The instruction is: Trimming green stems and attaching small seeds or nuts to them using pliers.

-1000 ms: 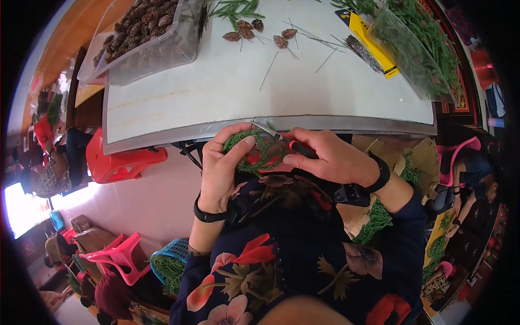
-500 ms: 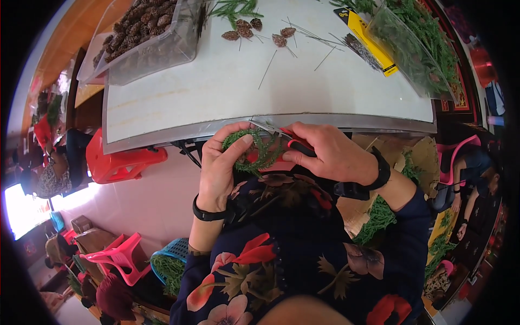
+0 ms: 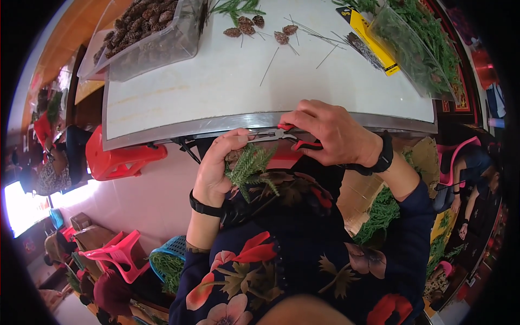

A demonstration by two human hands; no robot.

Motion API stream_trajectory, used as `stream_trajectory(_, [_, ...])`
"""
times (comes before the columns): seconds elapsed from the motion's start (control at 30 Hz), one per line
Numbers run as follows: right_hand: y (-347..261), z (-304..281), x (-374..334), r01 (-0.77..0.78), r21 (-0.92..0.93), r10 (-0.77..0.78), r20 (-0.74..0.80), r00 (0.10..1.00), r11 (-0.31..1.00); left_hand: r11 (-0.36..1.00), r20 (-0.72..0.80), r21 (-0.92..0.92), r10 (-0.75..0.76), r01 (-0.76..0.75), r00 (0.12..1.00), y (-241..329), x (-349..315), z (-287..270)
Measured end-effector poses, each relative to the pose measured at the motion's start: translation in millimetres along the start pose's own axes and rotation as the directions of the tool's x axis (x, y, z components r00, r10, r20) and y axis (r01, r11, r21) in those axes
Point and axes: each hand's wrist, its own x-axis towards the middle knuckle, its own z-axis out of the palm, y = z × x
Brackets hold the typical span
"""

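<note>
My left hand (image 3: 219, 165) grips a bunch of green artificial fir sprigs (image 3: 250, 167) just below the table's metal edge. My right hand (image 3: 330, 132) is closed on red-handled pliers (image 3: 287, 136), whose metal jaws point left toward the top of the sprigs near my left fingers. Both hands sit above my lap, close to the white table (image 3: 227, 92). Black bands circle both wrists.
On the table stand a clear tub of pine cones (image 3: 146, 32), loose cones (image 3: 245, 26), thin wires (image 3: 303, 32), a yellow card (image 3: 374, 38) and a clear tray of greenery (image 3: 417, 49). Red stools (image 3: 122, 160), a blue basket (image 3: 170, 254) and other seated people surround me.
My right hand with the pliers has lifted slightly toward the table edge, and the sprigs in my left hand now show more below the pliers.
</note>
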Motion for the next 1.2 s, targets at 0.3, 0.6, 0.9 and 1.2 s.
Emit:
stream_trajectory(0.3, [7.6,-2.7,5.3,0.134,0.033,-0.133,-0.015,0.991,0.99,0.994,0.086,0.094,-0.062,0.054,0.994,1.7,0.0,-4.4])
stream_trajectory(0.6, [-7.6,-2.4,2.0,-0.248,0.207,0.197,0.239,0.951,0.946,0.804,-0.03,0.531,0.333,-0.267,0.942,-1.7,5.5,7.1])
stream_trajectory(0.9, [5.6,-4.5,2.9,0.094,0.165,-0.099,0.024,0.995,0.982,0.973,0.001,0.228,0.02,-0.019,1.0,4.8,0.6,-6.0])
stream_trajectory(1.2, [-6.5,1.7,12.4,0.055,0.169,-0.071,0.087,0.994,0.984,0.988,0.036,0.156,0.001,-0.007,0.999,9.8,-11.5,-0.4])
